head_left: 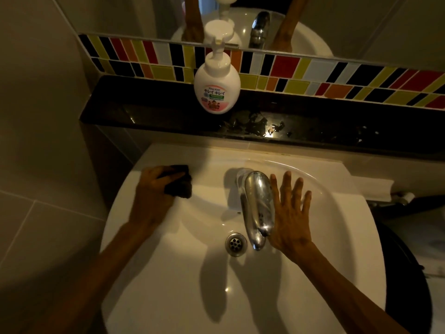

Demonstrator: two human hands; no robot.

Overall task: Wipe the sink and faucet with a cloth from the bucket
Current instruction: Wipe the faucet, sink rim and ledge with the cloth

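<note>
A white sink (337,227) fills the lower middle of the head view, with a metal drain (236,244) in its basin. A chrome faucet (258,208) rises at the back centre and reaches toward me over the drain. My left hand (154,196) presses a dark cloth (179,183) onto the sink's back left rim, fingers closed over it. My right hand (290,213) is open with fingers spread, lying just right of the faucet, its edge next to the spout. No bucket is in view.
A white pump soap bottle (216,85) stands on a wet black ledge (149,112) behind the sink. Above it run coloured mosaic tiles (289,66) and a mirror (240,20). A dark round object (409,280) sits right of the sink. Tiled wall is at the left.
</note>
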